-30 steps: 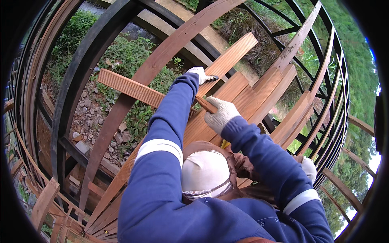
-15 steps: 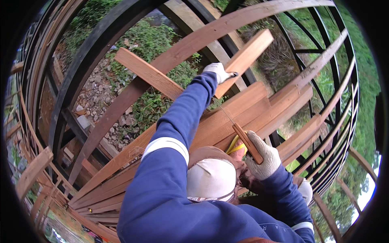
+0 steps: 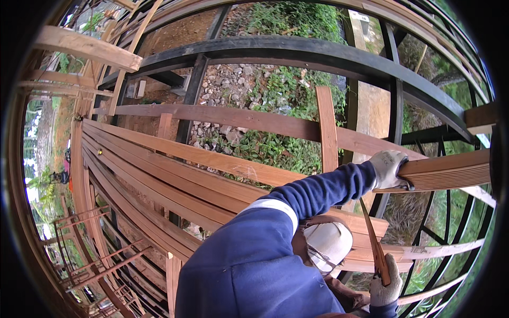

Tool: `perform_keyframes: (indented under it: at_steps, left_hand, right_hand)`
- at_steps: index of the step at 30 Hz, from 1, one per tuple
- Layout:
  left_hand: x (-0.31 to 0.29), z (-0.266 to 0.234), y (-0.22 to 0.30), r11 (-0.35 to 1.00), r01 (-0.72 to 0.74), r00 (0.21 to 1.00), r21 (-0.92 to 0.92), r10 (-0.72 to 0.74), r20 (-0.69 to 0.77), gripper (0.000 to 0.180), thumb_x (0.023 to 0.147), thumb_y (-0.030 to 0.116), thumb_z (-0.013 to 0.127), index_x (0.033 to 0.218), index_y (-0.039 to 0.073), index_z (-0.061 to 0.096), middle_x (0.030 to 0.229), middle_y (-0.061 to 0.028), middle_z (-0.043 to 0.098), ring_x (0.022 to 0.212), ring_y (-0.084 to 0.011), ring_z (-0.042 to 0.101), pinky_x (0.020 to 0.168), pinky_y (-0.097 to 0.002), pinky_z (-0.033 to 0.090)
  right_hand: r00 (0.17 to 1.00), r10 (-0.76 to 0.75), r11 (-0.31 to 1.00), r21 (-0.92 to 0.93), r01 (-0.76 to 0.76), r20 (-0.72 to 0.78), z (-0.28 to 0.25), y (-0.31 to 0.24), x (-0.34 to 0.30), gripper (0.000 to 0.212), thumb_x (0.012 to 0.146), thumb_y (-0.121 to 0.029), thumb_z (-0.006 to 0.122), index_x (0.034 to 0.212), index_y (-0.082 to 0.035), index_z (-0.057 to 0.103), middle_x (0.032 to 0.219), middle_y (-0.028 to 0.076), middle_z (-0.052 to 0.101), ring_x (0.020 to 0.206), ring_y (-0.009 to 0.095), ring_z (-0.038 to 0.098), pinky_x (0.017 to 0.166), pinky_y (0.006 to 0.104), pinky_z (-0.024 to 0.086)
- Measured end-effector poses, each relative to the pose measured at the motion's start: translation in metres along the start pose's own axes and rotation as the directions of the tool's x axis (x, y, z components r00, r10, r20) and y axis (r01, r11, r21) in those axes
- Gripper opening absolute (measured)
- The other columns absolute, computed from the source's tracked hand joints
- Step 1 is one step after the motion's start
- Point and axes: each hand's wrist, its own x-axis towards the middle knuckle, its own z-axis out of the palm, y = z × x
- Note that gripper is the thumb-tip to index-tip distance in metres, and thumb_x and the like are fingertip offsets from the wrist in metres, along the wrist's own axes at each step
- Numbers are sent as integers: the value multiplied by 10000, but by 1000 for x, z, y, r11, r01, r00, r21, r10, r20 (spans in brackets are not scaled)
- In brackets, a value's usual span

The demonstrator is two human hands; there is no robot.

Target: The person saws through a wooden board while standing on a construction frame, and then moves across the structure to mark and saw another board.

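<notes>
My left hand (image 3: 388,168), in a whitish work glove, grips the near end of a short wooden plank (image 3: 450,172) at the right. Its fingers wrap over the plank's edge. Lower right, my gloved right hand (image 3: 386,283) is closed round the wooden handle of a handsaw (image 3: 375,246). The saw's blade points up toward my left hand. Whether its tip touches the plank, I cannot tell. Between my arms lies a rounded white piece with brown edging (image 3: 331,244); its kind is unclear.
Long brown boards (image 3: 175,180) lie side by side, fanning leftward. A short grooved plank (image 3: 327,127) crosses a curved wooden rail (image 3: 238,117). Beyond run black metal beams (image 3: 297,50) with open gaps over rubble (image 3: 225,85) and plants. A timber end (image 3: 90,47) juts in upper left.
The view has swung round, so the long boards now fill the left and my hands appear farther right. My left hand still grips the plank, my right the handsaw, whose blade now shows broader.
</notes>
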Motion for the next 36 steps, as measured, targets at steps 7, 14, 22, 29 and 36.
perform_keyframes:
  at_steps: [7, 14, 22, 29, 36]
  left_hand:
    - [-73, -108, -75, 745, 62, 824, -665, -414, -387, 374, 887, 231, 824, 1132, -12, 679, 1047, -127, 767, 896, -216, 747, 845, -323, 608]
    - [-135, -508, -115, 811, -508, -121, -290, -400, -909, 692, 986, 622, 577, 1227, -24, 636, 1094, -146, 731, 1023, -286, 707, 896, -383, 556]
    - [-231, -165, -196, 667, 714, 656, 214, -530, -537, 538, 903, 411, 749, 1305, 73, 628, 1236, -154, 700, 1152, -339, 665, 1025, -435, 521]
    - [-280, -19, -177, 525, 509, 794, 682, -592, -137, 895, 816, 688, 702, 1471, 118, 488, 1536, -167, 433, 1483, -360, 304, 1226, -660, 76]
    - [-227, -52, -171, 511, 398, 586, 762, -781, 218, 997, 703, 773, 754, 1426, 118, 547, 1399, -148, 595, 1277, -346, 559, 1113, -477, 406]
  right_hand:
    - [977, 207, 903, 395, -171, -50, -7, 25, 34, 663, 842, -224, 629, 1443, 33, 518, 1043, 99, 691, 601, 94, 575, 509, 234, 465]
    - [992, 122, 841, 526, -123, 37, -9, 18, 38, 779, 882, -377, 753, 1506, -18, 457, 1012, 65, 695, 634, 87, 596, 534, 246, 479]
    - [978, 90, 914, 406, -6, -189, -19, 8, 19, 937, 821, -586, 748, 1470, 40, 494, 1330, 141, 645, 1261, 243, 593, 1032, 352, 474]
    - [853, 243, 857, 514, 33, -461, -35, -22, 4, 847, 833, -426, 773, 1476, 44, 486, 1274, 110, 660, 676, 42, 555, 590, 191, 444]
    - [738, 469, 693, 720, 32, -485, -40, -2, -25, 994, 767, -528, 840, 1468, 68, 465, 955, 90, 701, 558, 54, 573, 498, 175, 422]
